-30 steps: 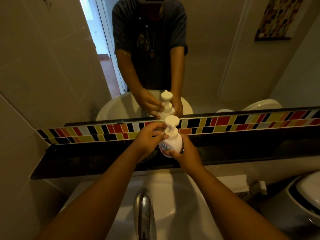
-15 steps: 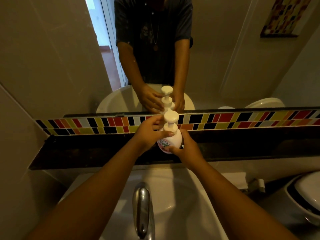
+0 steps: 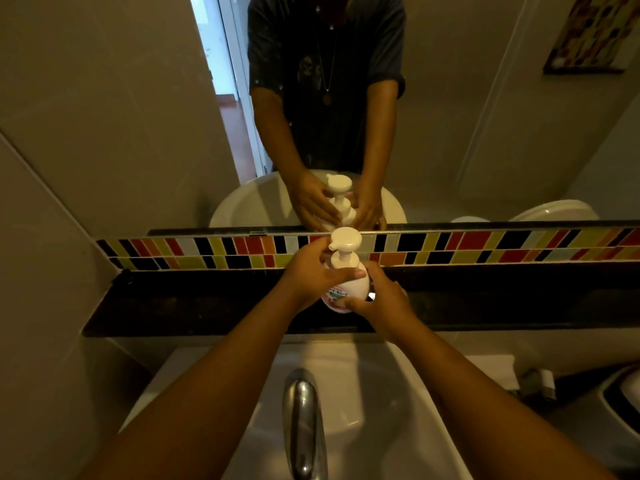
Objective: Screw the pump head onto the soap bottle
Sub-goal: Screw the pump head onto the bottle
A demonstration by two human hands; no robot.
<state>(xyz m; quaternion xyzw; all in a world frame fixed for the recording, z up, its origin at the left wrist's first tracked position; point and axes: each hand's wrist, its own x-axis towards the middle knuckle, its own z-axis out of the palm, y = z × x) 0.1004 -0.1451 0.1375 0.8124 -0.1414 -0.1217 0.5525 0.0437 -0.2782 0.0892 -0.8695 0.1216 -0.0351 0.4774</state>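
Note:
A white soap bottle with a red and green label stands upright on the dark stone ledge below the mirror. Its cream pump head sits on the neck, spout turned left. My left hand wraps the pump collar and the bottle's shoulder, thumb across the front. My right hand grips the bottle's lower right side. The neck thread is hidden by my fingers.
A white basin with a chrome tap lies just below my forearms. A strip of coloured tiles and the mirror back the ledge. A toilet sits at the lower right.
My left hand has shifted its hold around the pump collar, thumb now lying across the bottle's front. The bottle stays on the ledge, right hand still on it.

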